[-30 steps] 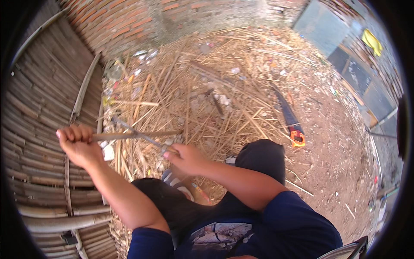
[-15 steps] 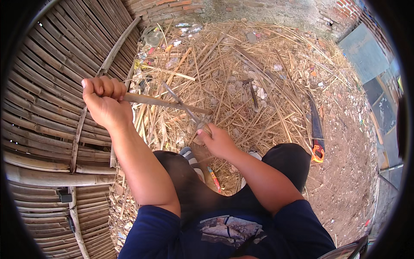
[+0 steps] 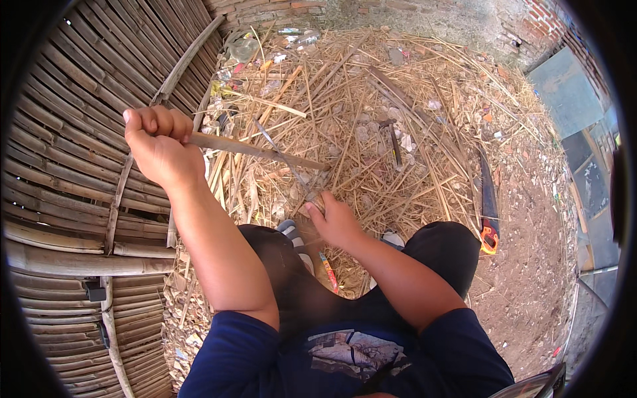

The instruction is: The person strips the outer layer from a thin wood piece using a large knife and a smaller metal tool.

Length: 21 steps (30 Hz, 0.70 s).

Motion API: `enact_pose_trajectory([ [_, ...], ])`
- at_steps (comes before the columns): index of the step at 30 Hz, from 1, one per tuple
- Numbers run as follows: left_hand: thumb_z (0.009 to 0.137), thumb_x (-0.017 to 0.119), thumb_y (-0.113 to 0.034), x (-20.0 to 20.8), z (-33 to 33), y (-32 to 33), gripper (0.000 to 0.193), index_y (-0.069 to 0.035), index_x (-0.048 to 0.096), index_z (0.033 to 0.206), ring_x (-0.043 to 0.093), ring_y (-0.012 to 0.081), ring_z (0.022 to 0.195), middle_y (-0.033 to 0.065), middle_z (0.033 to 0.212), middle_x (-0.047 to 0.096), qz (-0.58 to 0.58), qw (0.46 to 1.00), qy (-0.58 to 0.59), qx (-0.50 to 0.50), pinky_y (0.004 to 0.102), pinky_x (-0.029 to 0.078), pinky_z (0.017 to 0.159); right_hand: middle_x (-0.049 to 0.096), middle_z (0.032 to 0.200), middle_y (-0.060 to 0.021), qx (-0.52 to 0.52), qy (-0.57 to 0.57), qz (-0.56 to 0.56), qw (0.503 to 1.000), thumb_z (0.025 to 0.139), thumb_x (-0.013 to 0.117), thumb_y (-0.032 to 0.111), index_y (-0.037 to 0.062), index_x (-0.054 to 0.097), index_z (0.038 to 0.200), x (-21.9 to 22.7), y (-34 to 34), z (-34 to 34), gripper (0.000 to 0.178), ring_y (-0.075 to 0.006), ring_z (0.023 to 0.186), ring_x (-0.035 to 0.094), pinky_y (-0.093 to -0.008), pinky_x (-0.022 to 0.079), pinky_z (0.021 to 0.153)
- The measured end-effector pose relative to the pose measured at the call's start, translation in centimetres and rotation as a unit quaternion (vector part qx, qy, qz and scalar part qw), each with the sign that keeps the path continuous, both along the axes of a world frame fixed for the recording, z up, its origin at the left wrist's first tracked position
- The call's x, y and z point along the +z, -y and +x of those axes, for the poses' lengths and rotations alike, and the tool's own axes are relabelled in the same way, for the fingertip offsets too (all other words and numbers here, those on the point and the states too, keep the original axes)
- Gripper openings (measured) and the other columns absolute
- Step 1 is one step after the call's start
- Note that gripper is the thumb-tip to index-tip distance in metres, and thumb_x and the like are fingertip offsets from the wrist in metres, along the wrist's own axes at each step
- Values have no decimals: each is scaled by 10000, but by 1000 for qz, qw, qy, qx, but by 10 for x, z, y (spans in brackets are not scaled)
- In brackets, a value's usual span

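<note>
1. At the left stands a wall of bamboo slats (image 3: 73, 192), with a dark little box (image 3: 95, 290) at its near part.
2. Beside that wall, the left hand (image 3: 166, 142) is raised, its fingers clamped around the left end of a flat bamboo strip (image 3: 239, 145). The strip slants right, over the littered ground.
3. A thin-bladed knife (image 3: 267, 137) crosses the strip near its right part; I cannot tell whether blade and strip touch.
4. Right of the strip, and nearer, the right hand (image 3: 335, 219) has its fingers curled tight around the knife's handle.
5. Farther right, a hammer (image 3: 396, 149) lies among straw and splinters (image 3: 358, 132).
6. At the right, a handsaw (image 3: 488, 192) lies with its orange handle toward the near side.
7. Bluish panels (image 3: 567, 86) stand far right.
</note>
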<state>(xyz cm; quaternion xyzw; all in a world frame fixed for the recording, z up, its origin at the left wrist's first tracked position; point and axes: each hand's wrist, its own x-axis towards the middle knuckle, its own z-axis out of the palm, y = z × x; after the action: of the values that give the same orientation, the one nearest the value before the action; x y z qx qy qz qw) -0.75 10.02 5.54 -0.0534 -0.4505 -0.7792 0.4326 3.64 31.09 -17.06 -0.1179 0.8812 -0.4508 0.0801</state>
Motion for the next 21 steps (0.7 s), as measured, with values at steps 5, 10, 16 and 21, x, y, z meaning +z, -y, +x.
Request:
enact_pose_trajectory([
  [5,1023,454,-312,-2,-1,9,364,-145,337,721,196,119,527,-21,606,243,2,1000,-1,2,300,212,510,633,695,-222,-1,51,-62,997,972,579,408,-31,549,1072,23,-2,0,452,-435,707,649,-511,487,652],
  [10,1014,465,-311,-3,0,5,349,-144,347,731,206,122,534,-19,608,247,-8,1000,-5,-14,301,214,513,640,707,-221,21,-95,-160,982,976,578,398,-33,536,1078,48,-5,10,445,-440,713,654,-508,488,637],
  [16,1027,432,-296,1,-4,-3,352,-145,346,721,219,122,528,-16,603,258,27,996,25,87,300,216,512,640,733,-266,9,4,-1,1000,975,581,391,-36,526,1094,-18,2,6,447,-477,715,648,-524,497,635],
  [21,1026,421,-309,-2,0,20,360,-153,342,712,215,120,516,-24,595,253,49,994,34,92,297,212,497,619,706,-267,15,21,28,999,974,589,410,-36,534,1085,-2,2,2,462,-456,690,642,-504,483,613],
])
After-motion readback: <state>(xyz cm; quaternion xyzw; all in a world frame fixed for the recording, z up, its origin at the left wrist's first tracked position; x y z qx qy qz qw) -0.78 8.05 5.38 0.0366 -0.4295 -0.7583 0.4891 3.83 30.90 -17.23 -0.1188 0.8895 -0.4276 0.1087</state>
